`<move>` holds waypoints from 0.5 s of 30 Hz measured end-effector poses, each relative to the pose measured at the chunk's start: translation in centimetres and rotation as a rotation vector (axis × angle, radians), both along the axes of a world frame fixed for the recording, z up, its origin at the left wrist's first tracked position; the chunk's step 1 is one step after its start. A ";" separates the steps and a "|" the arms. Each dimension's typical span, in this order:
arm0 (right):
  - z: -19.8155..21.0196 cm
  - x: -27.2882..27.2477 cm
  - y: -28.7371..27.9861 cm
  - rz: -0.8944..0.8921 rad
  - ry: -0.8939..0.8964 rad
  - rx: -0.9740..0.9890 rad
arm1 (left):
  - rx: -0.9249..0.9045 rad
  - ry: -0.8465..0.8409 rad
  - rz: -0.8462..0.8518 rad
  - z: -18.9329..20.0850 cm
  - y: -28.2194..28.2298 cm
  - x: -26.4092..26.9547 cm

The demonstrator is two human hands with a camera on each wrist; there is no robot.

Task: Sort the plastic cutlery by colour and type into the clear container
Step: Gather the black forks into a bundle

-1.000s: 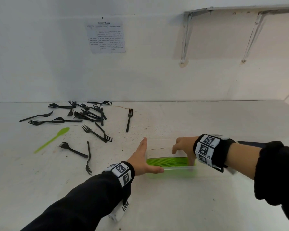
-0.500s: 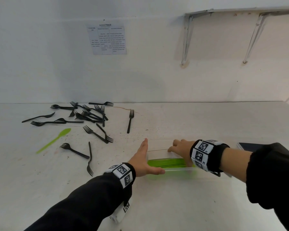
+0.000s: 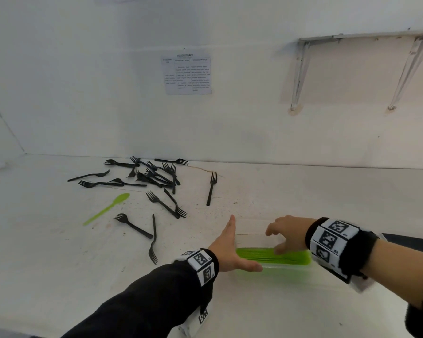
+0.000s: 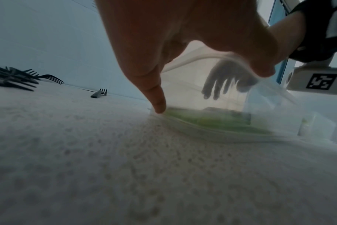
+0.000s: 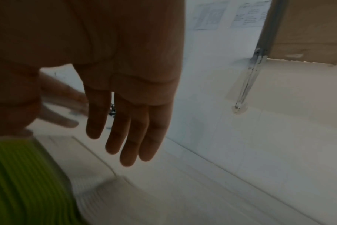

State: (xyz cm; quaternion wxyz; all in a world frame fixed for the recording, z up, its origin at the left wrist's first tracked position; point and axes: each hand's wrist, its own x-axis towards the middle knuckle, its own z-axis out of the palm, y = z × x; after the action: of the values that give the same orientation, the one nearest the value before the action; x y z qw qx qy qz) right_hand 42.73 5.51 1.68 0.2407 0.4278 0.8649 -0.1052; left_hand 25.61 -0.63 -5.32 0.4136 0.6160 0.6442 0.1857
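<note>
While both hands attend to it, the clear container sits on the near part of the white table, right of centre. The left hand lies flat against the container's left wall, fingers straight and together, thumb along the near rim; it braces and clasps nothing. The right hand reaches down into the container from the right. In the right wrist view its fingers hang straight and loose above the bare far half of the floor, holding nothing. A packed row of green cutlery fills the near half of the container; type cannot be told.

Farther left, one green spoon lies alone, well apart from the container. Beyond it black forks lie scattered and partly heaped toward the far wall, with a single black fork off to the right of the heap.

Judgement: the green group is nearly finished and is being settled or the container steadied. The next move calls for fetching the stray spoon, then gathering the forks into the vacant far half, tines aligned.
</note>
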 end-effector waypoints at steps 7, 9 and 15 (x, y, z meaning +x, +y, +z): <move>3.9 -3.3 -0.7 0.019 0.208 0.002 | 0.014 0.087 -0.023 1.6 0.9 -1.9; 4.5 -5.1 -0.2 0.031 0.267 0.025 | 0.136 0.156 0.067 2.6 0.9 -4.1; 4.5 -13.8 0.8 0.132 0.438 0.046 | 0.116 0.540 0.474 4.3 0.1 -15.1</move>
State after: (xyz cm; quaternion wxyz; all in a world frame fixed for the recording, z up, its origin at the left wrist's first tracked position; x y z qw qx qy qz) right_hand 28.94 6.32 6.19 0.0439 0.3427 0.9247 -0.1599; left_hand 10.54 -0.52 -0.99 0.1383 0.4990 0.8434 0.1431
